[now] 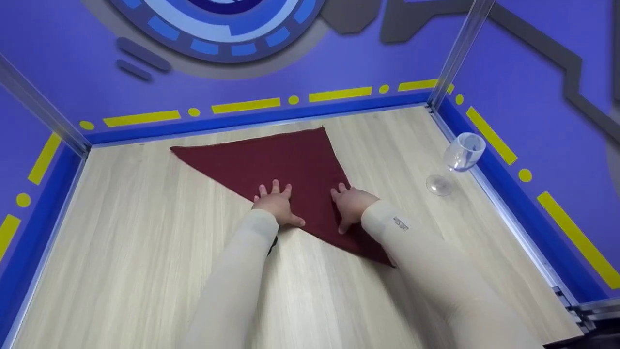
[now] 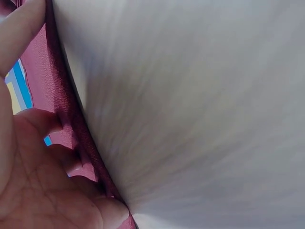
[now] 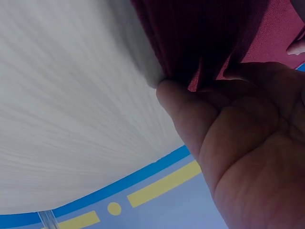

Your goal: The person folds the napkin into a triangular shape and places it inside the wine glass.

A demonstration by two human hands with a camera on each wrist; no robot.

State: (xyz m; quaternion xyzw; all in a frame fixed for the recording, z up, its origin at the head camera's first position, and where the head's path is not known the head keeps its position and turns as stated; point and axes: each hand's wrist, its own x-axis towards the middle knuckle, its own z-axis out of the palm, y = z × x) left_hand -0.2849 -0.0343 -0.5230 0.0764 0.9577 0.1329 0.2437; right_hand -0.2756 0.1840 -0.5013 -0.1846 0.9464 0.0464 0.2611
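A dark red cloth napkin (image 1: 286, 160), folded into a triangle, lies flat on the table with its long edge toward me. My left hand (image 1: 277, 202) rests on that long edge, fingers spread, thumb pointing right along the fold. The left wrist view has the fingertips of this hand (image 2: 52, 176) on the cloth edge (image 2: 76, 119). On the napkin's right side my right hand (image 1: 352, 206) presses down with fingers spread. Small creases in the cloth (image 3: 205, 43) show by the fingers of the right hand (image 3: 238, 124) in the right wrist view.
A clear stemmed glass (image 1: 464, 154) stands at the right of the wood-grain table (image 1: 155, 232), near the metal side rail. Blue and purple panels (image 1: 290, 77) with yellow marks wall the table at the back and both sides.
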